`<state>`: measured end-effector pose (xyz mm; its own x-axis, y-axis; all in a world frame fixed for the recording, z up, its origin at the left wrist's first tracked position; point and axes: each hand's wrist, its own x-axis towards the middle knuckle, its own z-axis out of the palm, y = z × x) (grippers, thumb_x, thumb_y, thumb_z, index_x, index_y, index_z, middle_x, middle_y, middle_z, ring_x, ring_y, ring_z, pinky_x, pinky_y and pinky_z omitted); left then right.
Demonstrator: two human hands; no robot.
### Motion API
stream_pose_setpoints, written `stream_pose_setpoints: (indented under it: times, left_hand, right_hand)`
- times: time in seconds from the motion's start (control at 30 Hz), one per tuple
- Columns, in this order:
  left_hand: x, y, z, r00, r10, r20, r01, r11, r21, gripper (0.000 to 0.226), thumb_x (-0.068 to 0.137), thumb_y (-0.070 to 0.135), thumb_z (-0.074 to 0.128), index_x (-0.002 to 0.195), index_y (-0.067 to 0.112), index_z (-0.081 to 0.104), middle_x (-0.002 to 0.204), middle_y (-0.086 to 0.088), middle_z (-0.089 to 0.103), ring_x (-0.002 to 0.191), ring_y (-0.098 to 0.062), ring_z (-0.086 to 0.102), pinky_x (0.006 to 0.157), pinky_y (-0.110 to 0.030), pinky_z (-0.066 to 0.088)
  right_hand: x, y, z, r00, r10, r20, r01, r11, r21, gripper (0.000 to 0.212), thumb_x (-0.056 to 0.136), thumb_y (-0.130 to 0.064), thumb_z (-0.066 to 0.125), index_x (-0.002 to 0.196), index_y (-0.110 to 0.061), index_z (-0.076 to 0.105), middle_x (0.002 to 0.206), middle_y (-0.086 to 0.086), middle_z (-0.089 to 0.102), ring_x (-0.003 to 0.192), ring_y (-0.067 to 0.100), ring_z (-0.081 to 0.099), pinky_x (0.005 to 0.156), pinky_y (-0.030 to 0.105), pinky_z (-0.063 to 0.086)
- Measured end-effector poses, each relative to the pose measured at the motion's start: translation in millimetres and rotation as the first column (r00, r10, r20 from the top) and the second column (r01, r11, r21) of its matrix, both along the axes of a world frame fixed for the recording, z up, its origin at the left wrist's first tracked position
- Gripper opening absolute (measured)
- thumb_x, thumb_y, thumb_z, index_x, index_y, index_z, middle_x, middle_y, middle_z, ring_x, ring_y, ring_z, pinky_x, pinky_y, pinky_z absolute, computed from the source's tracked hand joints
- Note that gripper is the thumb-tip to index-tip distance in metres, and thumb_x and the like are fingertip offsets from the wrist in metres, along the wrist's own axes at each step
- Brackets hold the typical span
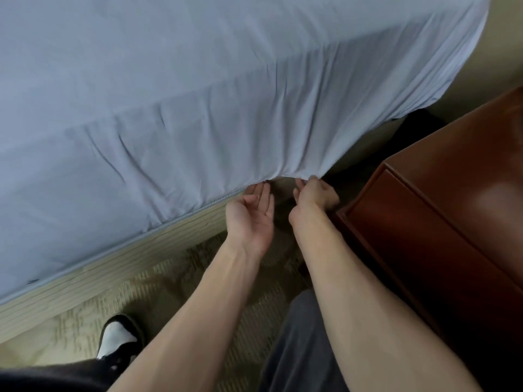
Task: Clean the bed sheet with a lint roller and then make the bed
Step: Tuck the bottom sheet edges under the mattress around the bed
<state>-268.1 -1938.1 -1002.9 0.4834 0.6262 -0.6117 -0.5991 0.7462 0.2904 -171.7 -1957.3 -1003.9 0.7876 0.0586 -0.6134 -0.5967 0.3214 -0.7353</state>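
A pale blue bed sheet covers the mattress and hangs over its side, wrinkled toward a gathered point at the lower hem. My right hand pinches that hem between thumb and fingers just below the mattress edge. Beside it, my left hand is palm up with straight fingers, its fingertips touching the underside of the sheet's hem. No lint roller is in view.
A beige bed base runs under the mattress. A reddish-brown wooden nightstand stands close on the right, next to my right arm. Patterned carpet covers the floor, with my slippered foot at lower left.
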Motion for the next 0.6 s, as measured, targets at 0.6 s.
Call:
stream_pose_setpoints:
  times: [0.6]
  left_hand:
    - [25,5,4,0.957,0.083,0.279,-0.049,0.991,-0.128,0.045,0.075,-0.008,0.038,0.112,0.002,0.063,0.126,-0.013,0.069,0.126,-0.026,0.062,0.117,-0.04,0.04]
  right_hand:
    - [-5,-7,0,0.985,0.174,-0.018,-0.145,0.867,0.476,0.045,0.1,-0.029,0.046,0.137,-0.005,0.056,0.136,0.008,0.062,0.126,0.019,0.058,0.113,0.035,0.042]
